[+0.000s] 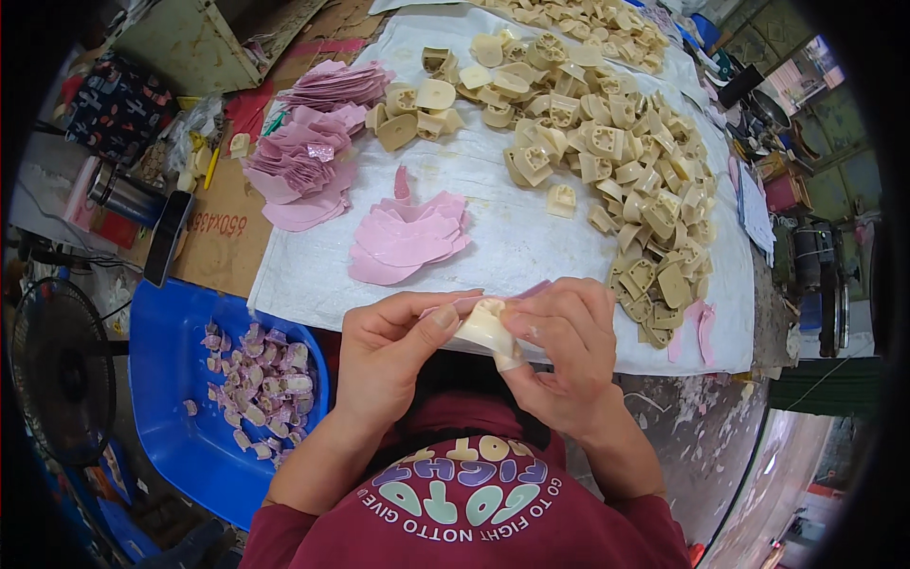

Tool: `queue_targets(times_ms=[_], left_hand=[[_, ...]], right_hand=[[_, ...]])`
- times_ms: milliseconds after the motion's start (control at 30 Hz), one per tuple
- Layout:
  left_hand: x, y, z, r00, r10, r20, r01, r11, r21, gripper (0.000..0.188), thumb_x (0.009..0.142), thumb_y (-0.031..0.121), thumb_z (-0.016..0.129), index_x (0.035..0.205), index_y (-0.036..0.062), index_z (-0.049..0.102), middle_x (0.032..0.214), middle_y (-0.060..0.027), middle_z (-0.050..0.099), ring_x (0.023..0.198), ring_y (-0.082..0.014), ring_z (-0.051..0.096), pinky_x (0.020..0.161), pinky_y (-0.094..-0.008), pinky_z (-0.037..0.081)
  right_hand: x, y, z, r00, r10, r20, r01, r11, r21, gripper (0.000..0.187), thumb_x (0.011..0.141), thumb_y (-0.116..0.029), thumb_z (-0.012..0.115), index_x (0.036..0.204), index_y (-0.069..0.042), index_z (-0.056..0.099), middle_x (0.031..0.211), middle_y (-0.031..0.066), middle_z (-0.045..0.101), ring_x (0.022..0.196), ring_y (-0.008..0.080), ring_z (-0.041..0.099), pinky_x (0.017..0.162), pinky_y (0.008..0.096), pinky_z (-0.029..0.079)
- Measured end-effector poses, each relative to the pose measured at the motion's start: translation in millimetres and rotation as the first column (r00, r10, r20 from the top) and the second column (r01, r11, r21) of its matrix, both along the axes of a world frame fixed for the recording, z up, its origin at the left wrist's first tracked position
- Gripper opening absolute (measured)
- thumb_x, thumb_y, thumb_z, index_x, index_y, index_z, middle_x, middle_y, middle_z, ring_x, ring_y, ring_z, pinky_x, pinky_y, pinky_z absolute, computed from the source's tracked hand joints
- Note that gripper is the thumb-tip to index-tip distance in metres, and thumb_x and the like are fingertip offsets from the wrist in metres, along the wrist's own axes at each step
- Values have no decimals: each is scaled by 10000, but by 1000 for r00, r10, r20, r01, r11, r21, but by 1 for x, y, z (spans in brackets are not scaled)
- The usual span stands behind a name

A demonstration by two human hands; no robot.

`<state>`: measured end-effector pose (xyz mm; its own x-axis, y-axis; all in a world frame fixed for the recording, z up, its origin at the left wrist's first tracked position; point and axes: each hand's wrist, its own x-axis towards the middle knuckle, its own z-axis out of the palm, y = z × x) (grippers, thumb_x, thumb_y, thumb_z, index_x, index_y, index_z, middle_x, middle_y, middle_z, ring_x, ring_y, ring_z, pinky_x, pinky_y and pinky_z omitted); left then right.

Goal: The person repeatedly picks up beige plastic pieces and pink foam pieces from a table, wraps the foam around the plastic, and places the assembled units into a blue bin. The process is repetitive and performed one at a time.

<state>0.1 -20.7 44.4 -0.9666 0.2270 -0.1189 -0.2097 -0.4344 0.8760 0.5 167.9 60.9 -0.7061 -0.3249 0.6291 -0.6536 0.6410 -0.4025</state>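
Close to my body, at the front edge of the table, both hands hold a glossy cream plastic shoe heel (485, 329). A thin pink cover piece (531, 289) lies along its far side and is partly hidden by my fingers. My left hand (387, 353) pinches the pink piece against the heel with its thumb in front. Fingers of my right hand (569, 346) curl round the heel's other side, the thumb under its narrow end. Just beyond them lies a fanned stack of pink cover pieces (412, 237).
A large heap of bare cream heels (616, 142) covers the table's right side. Thicker pink stacks (308, 156) lie at the left. Below left, a blue tub (156, 379) holds many pink-covered heels (261, 384). A phone (169, 239) and a fan (64, 370) stand left.
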Motion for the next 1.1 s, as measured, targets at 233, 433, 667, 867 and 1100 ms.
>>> queue_targets(times_ms=[233, 433, 667, 867, 1100], left_hand=[[3, -3, -3, 993, -90, 77, 93, 995, -33, 275, 956, 101, 572, 1149, -83, 637, 1115, -194, 673, 1018, -192, 641, 924, -318, 497], [-1, -4, 8, 975, -208, -77, 164, 909, -383, 260, 969, 102, 560, 1143, -67, 653, 1084, -138, 688, 955, -143, 638, 841, -266, 502], [-26, -13, 4, 944, -324, 59, 329, 936, -121, 499, 868, -30, 637, 1347, -1, 500, 1056, -132, 690, 992, -157, 648, 879, -274, 509], [-36, -11, 13, 873, -475, -111, 378, 803, -461, 526, 860, -47, 629, 1363, 34, 501, 990, -94, 695, 909, -127, 644, 830, -257, 503], [-40, -6, -7, 932, -344, -115, 321, 930, -176, 374, 890, 38, 637, 1261, 14, 595, 1017, -119, 673, 889, -138, 628, 787, -262, 500]], right_hand=[[1, -3, 3, 995, -45, 84, 38, 996, 86, 337, 587, -34, 686, 913, -77, 612, 825, 44, 568, 837, 255, 536, 759, 388, 374], [-8, 5, -9, 987, 14, 162, -29, 996, 89, 337, 605, -15, 715, 918, -78, 608, 872, 56, 629, 834, 267, 549, 736, 377, 386], [-6, 7, -10, 992, 113, 58, -114, 993, 12, 375, 570, 4, 683, 933, -57, 614, 868, 66, 605, 836, 272, 559, 740, 391, 400], [-5, 5, -16, 978, 165, 131, -158, 986, -58, 368, 575, 39, 679, 926, -54, 614, 872, 67, 621, 838, 274, 564, 732, 378, 411], [1, 5, -26, 814, 218, 538, 59, 891, -450, 282, 689, -1, 746, 956, -16, 654, 873, 48, 644, 853, 175, 589, 790, 307, 458]])
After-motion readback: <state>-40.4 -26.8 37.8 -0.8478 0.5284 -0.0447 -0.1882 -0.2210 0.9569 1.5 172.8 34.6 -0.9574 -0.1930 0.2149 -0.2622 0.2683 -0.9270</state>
